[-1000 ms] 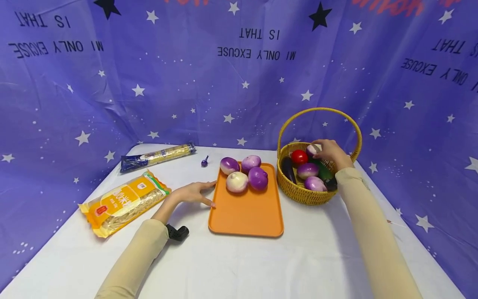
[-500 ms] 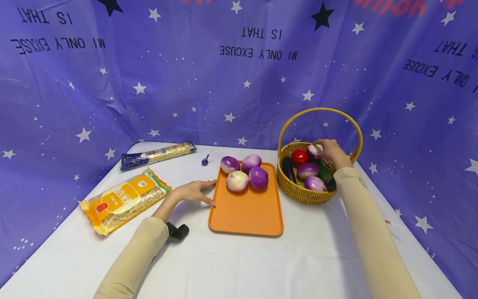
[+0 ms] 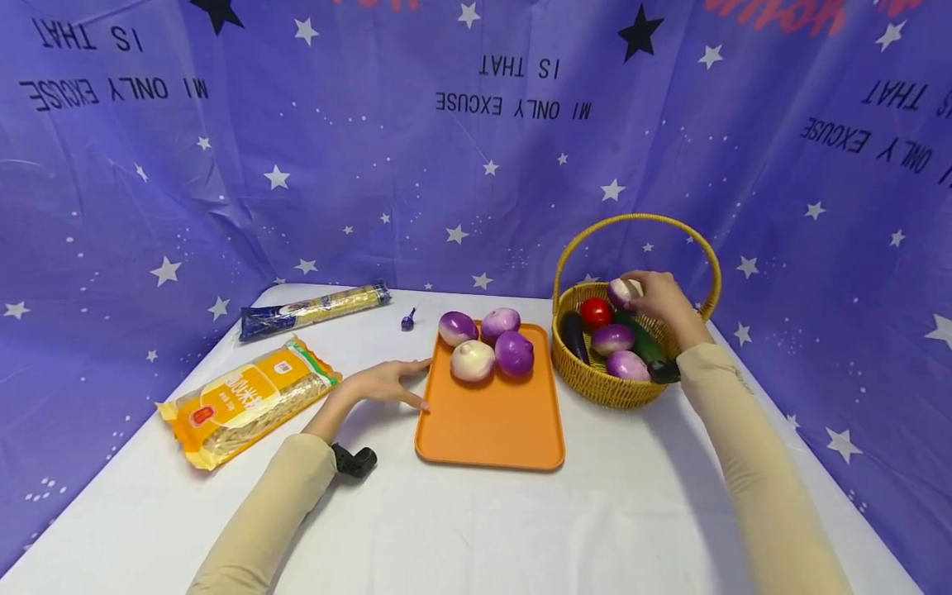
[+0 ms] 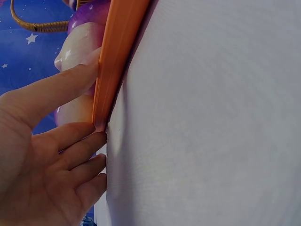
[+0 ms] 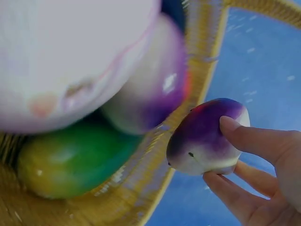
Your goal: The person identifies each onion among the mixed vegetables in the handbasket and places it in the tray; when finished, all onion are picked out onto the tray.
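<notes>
A white table point(image 3: 476, 529) carries everything. Left of the right hand's grip lies an orange tray point(image 3: 491, 421) bearing four onions, with the left hand point(image 3: 383, 384) resting open against its edge. Below the grip, the wicker basket point(image 3: 610, 388) holds a tomato, cucumber, aubergine and two onions. The right hand point(image 3: 662, 302) pinches a small purple onion point(image 3: 623, 291) above the basket's far side.

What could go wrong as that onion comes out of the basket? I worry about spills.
1. The right hand pinches the onion with just fingertips; it may slip and fall.
2. The basket handle arches right above the hand, so lifting could snag it and tip the basket.
3. Four onions crowd the tray's far end; another set there might roll off, though the left hand steadies the tray.
</notes>
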{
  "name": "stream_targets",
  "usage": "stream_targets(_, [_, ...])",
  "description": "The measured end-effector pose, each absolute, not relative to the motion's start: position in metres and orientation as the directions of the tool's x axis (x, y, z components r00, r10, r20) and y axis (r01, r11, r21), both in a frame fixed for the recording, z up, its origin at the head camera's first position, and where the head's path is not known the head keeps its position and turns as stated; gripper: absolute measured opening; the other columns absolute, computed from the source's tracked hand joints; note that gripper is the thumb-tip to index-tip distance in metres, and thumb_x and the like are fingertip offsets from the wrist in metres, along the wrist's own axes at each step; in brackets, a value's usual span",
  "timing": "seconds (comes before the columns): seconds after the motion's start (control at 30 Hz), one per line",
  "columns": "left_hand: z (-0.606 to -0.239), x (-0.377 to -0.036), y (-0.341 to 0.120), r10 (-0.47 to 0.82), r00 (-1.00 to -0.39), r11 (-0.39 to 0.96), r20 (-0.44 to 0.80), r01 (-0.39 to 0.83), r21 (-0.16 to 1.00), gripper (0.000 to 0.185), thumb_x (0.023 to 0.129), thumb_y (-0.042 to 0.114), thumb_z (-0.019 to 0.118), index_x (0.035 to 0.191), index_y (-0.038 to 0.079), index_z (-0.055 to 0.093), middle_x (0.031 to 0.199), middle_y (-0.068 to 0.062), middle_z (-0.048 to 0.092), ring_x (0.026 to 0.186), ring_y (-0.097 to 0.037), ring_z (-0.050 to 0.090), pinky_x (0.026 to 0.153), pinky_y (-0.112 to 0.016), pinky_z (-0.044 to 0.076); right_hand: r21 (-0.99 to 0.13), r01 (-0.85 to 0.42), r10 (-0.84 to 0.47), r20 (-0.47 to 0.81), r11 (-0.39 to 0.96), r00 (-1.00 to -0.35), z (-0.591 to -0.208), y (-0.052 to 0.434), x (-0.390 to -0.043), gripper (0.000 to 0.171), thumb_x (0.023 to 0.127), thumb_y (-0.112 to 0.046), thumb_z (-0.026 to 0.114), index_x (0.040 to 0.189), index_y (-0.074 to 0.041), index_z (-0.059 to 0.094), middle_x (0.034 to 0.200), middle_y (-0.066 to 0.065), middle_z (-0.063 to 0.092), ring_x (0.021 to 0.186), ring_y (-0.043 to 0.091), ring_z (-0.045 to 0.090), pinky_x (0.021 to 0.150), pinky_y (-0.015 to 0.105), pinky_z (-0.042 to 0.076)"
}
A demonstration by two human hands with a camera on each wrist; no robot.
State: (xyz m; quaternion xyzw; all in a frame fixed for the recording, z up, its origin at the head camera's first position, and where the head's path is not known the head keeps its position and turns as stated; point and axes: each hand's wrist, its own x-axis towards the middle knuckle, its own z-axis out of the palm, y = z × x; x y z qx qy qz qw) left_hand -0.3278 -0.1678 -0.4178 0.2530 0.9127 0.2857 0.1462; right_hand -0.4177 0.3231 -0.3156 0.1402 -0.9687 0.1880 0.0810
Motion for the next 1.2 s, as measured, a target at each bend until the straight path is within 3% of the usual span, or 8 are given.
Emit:
stream_targets(0.07, [-0.418,-0.328,-0.167,0.545,-0.83,0.708,-0.12,0.38,0.596,0.093,0.078,0.042,0.078,0.151,0.007,0.031,0.15,-0.021,0.035,0.138,-0.041,0.029,0.114,-0.054,0.022,-0.345,-0.335,-0.256,0.254,0.877,-0.933,-0.313,0.319,-0.409,0.05,0.084,-0.008,0.072,0.13,0.002,0.056,0.103,0.028,0.06,0.091,0.041,0.05,0.076,0.053,0.044])
stream_targets(0.2, [-0.418,-0.328,-0.167,0.542,-0.831,0.709,-0.123,0.374,0.598,0.093,0.078,0.042,0.079,0.151,0.007,0.032,0.15,-0.02,0.036,0.138,-0.04,0.03,0.114,-0.053,0.022,-0.389,-0.394,-0.267,0.341,0.832,-0.901,-0.31,0.307,-0.386,0.049,0.084,-0.008,0.074,0.13,-0.001,0.057,0.113,0.028,0.062,0.098,0.042,0.057,0.083,0.055,0.048])
stream_targets(0.4, [-0.422,-0.33,-0.167,0.544,-0.829,0.712,-0.13,0.374,0.594,0.093,0.078,0.043,0.078,0.151,0.007,0.031,0.15,-0.02,0.035,0.138,-0.041,0.03,0.113,-0.054,0.022,-0.369,-0.545,-0.337,0.496,0.753,-0.801,-0.311,0.28,-0.342,0.051,0.081,-0.006,0.077,0.129,-0.003,0.06,0.12,0.023,0.063,0.097,0.038,0.063,0.08,0.052,0.052])
stream_targets(0.57, [-0.423,-0.331,-0.167,0.551,-0.825,0.706,-0.129,0.378,0.599,0.093,0.079,0.042,0.078,0.151,0.007,0.031,0.15,-0.02,0.035,0.138,-0.041,0.029,0.114,-0.054,0.021,-0.335,-0.648,-0.419,0.547,0.684,-0.725,-0.311,0.249,-0.313,0.054,0.077,-0.005,0.08,0.128,-0.005,0.062,0.124,0.016,0.063,0.099,0.034,0.064,0.081,0.045,0.055])
stream_targets(0.8, [-0.423,-0.331,-0.167,0.551,-0.823,0.707,-0.137,0.372,0.602,0.094,0.078,0.043,0.078,0.151,0.008,0.03,0.151,-0.02,0.034,0.138,-0.04,0.028,0.114,-0.054,0.021,-0.359,-0.759,-0.598,0.469,0.543,-0.65,-0.327,0.2,-0.288,0.055,0.077,0.001,0.079,0.129,-0.008,0.062,0.128,0.012,0.061,0.12,0.031,0.055,0.09,0.041,0.053])
stream_targets(1.0, [-0.421,-0.329,-0.167,0.548,-0.826,0.702,-0.13,0.37,0.609,0.093,0.078,0.041,0.078,0.151,0.007,0.032,0.15,-0.02,0.035,0.138,-0.04,0.029,0.114,-0.054,0.021,-0.297,-0.825,-0.712,0.418,0.48,-0.564,-0.347,0.167,-0.279,0.054,0.076,-0.002,0.081,0.127,-0.011,0.064,0.126,0.007,0.063,0.116,0.023,0.058,0.091,0.036,0.052])
stream_targets(1.2, [-0.419,-0.328,-0.167,0.549,-0.826,0.705,-0.126,0.376,0.602,0.093,0.078,0.041,0.078,0.151,0.007,0.032,0.15,-0.021,0.036,0.138,-0.041,0.03,0.113,-0.054,0.022,-0.301,-0.821,-0.77,0.299,0.485,-0.564,-0.365,0.139,-0.276,0.05,0.079,-0.004,0.078,0.126,-0.013,0.065,0.127,0.005,0.063,0.121,0.023,0.055,0.1,0.036,0.046])
